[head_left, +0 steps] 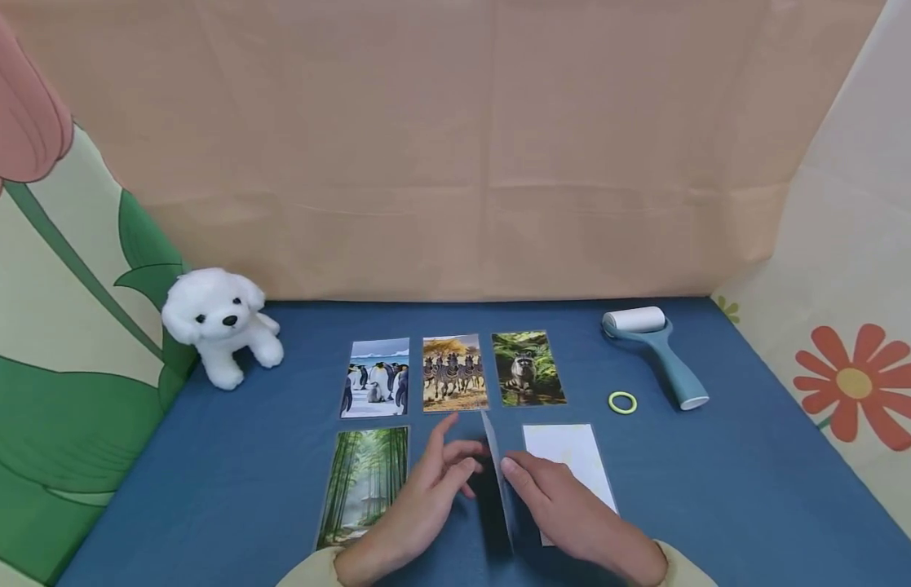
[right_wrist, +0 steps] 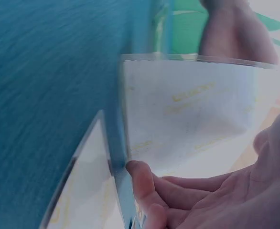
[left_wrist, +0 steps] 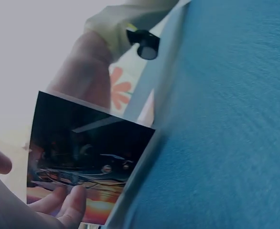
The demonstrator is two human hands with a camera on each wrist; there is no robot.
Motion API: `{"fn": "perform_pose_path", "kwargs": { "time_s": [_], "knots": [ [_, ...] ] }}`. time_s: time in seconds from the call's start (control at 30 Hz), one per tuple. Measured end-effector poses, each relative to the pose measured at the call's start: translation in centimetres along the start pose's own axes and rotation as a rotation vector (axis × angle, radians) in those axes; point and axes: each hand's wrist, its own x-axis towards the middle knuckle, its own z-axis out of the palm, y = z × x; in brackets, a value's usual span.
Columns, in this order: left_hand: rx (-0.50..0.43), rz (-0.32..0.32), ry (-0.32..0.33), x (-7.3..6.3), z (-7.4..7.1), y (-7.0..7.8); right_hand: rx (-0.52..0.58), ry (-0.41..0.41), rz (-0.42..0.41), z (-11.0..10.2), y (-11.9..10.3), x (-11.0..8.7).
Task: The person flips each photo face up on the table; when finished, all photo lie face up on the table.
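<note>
A picture card point(head_left: 495, 452) stands on its long edge between the two hands. My right hand point(head_left: 554, 497) grips it from the right, fingertips at its white back point(right_wrist: 192, 109). On its other side, my left hand point(head_left: 433, 489) has loosely bent fingers close to the picture face point(left_wrist: 92, 138), a dark scene over an orange glow. Under the right hand lies a white-backed card point(head_left: 565, 452), face down. A bamboo-forest card point(head_left: 370, 469) lies face up by the left wrist. Beyond the hands is a row of penguin point(head_left: 378, 379), zebra point(head_left: 455, 373) and raccoon point(head_left: 528, 367) cards.
A white plush dog point(head_left: 220, 318) sits at the back left of the blue tabletop point(head_left: 205, 481). Right of the cards lie a yellow-green ring point(head_left: 622, 412) and a blue-handled lint roller point(head_left: 671, 367). A tan backdrop point(head_left: 455, 163) closes off the far side.
</note>
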Motion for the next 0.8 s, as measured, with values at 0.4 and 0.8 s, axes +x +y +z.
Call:
{"fn": "perform_pose_path", "kwargs": {
  "time_s": [0.4, 0.8],
  "knots": [
    [0.078, -0.106, -0.12, 0.1, 0.9, -1.5, 0.127, 0.009, 0.128, -1.2, -0.2, -0.4],
    [0.118, -0.121, -0.171, 0.0, 1.1, -1.8, 0.263, 0.127, 0.058, -1.5, -0.2, -0.6]
  ]
}}
